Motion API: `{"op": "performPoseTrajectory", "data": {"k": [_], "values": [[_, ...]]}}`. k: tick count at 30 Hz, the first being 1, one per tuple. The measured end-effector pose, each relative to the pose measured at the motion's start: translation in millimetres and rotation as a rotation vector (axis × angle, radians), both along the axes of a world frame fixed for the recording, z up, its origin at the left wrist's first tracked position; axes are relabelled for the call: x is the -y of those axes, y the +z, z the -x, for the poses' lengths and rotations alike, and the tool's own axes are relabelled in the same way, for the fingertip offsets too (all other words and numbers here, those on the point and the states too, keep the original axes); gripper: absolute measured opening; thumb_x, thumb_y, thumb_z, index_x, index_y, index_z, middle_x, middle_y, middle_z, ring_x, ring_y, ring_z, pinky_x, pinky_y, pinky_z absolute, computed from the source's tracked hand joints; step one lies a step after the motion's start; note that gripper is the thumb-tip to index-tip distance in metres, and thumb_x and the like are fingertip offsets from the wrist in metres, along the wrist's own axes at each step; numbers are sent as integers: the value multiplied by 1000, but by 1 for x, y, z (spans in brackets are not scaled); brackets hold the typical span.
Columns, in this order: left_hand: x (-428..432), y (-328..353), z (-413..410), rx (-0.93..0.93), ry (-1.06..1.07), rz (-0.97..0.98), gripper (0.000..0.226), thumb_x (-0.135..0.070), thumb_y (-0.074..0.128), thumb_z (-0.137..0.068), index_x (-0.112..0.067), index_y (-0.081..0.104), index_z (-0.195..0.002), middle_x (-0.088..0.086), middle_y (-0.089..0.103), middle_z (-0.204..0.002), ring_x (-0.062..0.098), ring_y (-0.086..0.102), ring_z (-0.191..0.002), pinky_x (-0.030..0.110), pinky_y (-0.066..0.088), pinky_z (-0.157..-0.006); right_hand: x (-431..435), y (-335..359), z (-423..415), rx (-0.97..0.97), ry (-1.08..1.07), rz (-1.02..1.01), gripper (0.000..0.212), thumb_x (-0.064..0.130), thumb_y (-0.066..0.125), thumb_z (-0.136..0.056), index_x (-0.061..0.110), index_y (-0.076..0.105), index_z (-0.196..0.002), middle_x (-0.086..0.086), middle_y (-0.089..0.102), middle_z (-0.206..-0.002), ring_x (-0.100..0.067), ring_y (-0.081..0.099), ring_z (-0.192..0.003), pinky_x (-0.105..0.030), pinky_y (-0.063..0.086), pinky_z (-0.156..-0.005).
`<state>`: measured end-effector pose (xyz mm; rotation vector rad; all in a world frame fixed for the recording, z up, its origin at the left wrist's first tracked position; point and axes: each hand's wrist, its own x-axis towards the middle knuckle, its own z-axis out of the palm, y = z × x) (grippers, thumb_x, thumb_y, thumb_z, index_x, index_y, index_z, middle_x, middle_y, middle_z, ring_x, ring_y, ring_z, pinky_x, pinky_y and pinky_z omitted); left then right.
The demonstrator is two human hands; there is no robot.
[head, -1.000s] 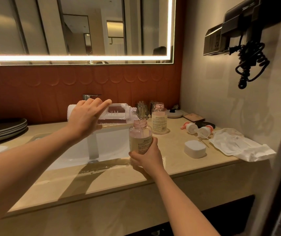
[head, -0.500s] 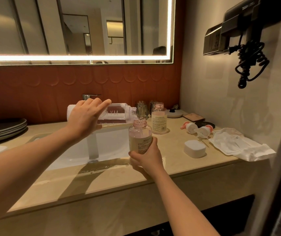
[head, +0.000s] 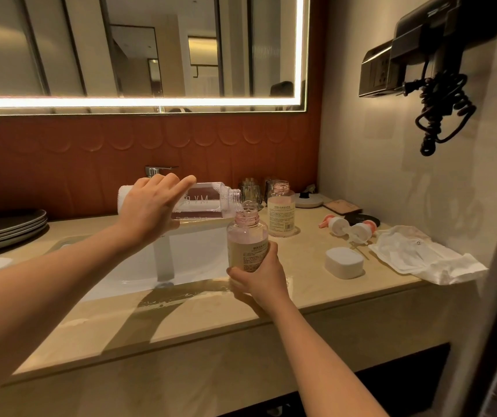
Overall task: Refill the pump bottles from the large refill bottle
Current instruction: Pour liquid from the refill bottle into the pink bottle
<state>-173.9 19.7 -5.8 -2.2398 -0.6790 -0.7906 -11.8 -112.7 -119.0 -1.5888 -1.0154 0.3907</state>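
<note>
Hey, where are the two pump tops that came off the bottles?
The two pump tops lie on the countertop to the right, between the second open bottle and the white cloth, just behind the white soap box.

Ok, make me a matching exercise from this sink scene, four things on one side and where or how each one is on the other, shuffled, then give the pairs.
Things:
1. refill bottle
2. held bottle
3. second bottle
4. pump heads

States:
A. lying on the counter, off their bottles
B. standing uncapped on the counter, near the glasses
C. tipped sideways in the left hand
D. upright in the right hand, mouth under the other's neck

Pairs: 1-C, 2-D, 3-B, 4-A
</note>
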Motion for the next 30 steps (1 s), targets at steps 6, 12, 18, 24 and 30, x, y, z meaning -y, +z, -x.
{"op": "performPoseTrajectory", "data": {"k": [6, 12, 18, 24, 30], "values": [[0, -1, 0, 7, -6, 6, 95, -21, 93, -43, -15, 40, -121, 13, 59, -89, 30, 56, -71, 38, 46, -62, 0, 0, 0, -18, 1, 6, 77, 28, 79, -70, 27, 28, -129, 5, 50, -123, -19, 51, -112, -41, 52, -91], [3, -8, 0, 56, 2, 63, 90, -20, 92, -45, -13, 47, -123, 12, 59, -89, 30, 55, -72, 38, 45, -62, 1, 2, -1, 0, 10, 11, 76, 29, 78, -71, 25, 29, -128, 10, 45, -112, -11, 45, -102, -30, 47, -88], [9, -25, -9, 158, 41, 284, 87, -23, 85, -60, -16, 41, -135, 11, 58, -106, 29, 53, -88, 39, 44, -70, -5, 2, -3, -54, -33, 21, 77, 29, 80, -68, 29, 30, -126, 6, 49, -124, -18, 47, -115, -44, 46, -98], [16, -56, -33, 390, -32, 621, 85, -24, 84, -64, -24, 37, -135, 6, 56, -121, 25, 52, -99, 32, 44, -68, -11, 3, -15, -57, -183, -15, 87, 26, 76, -75, 24, 19, -141, -1, 37, -143, -26, 38, -132, -45, 37, -107], [6, -76, -60, 595, -146, 876, 78, -18, 84, -64, -24, 40, -129, 4, 53, -118, 18, 45, -91, 35, 46, -74, -18, 7, -52, 26, -442, 61, 81, 21, 69, -82, 18, 17, -144, -9, 37, -144, -31, 40, -130, -46, 37, -106]]}}
